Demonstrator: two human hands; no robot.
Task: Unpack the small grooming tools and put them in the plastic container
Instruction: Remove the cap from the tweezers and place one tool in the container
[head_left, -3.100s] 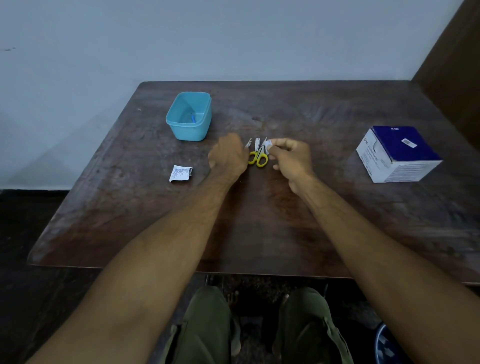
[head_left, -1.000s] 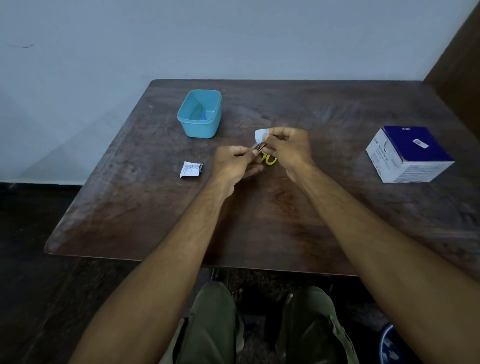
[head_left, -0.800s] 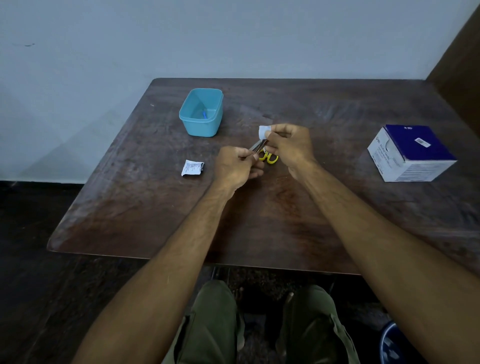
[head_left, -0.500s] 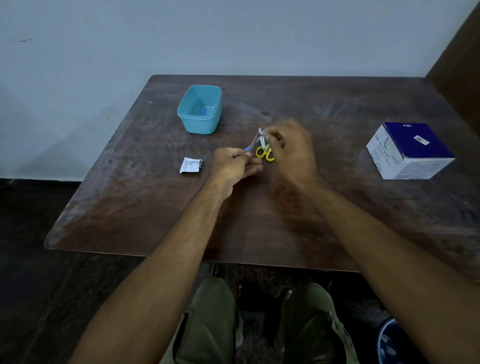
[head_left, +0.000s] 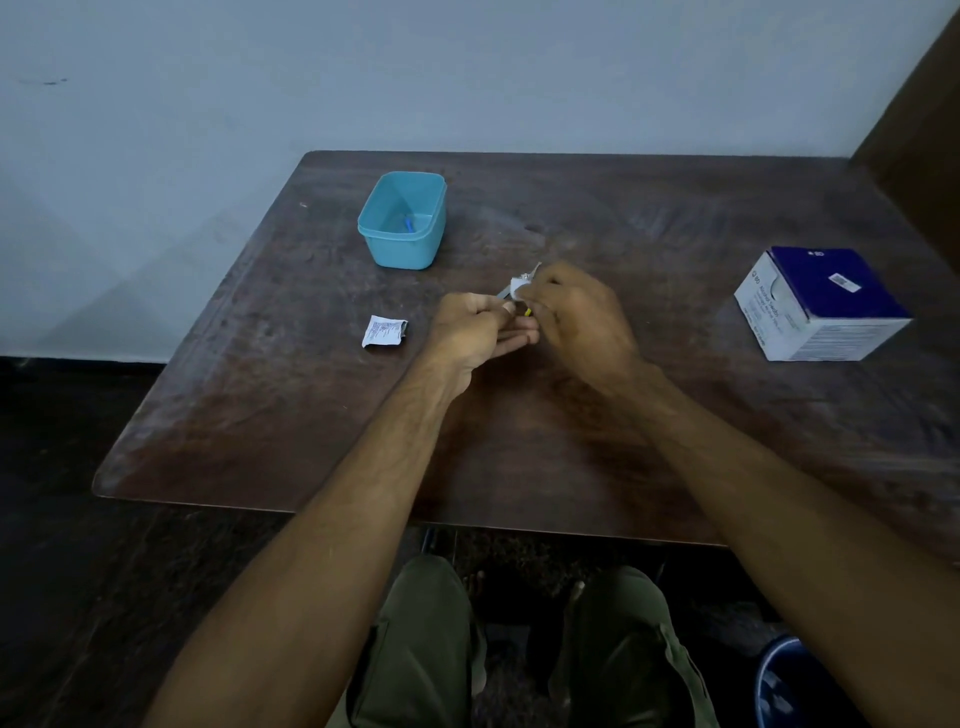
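Above the table (head_left: 311, 415), both hands (head_left: 530, 322) pinch a small metal tool (head_left: 503, 294).

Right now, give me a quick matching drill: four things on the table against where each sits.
Things:
1. container
2. torn packet
3. box
4. white wipe

Places:
A. far right of the table
B. pinched in the right hand
C. back left, a small blue item inside
D. flat on the table, left of the left hand

Pairs: 1-C, 2-D, 3-A, 4-B
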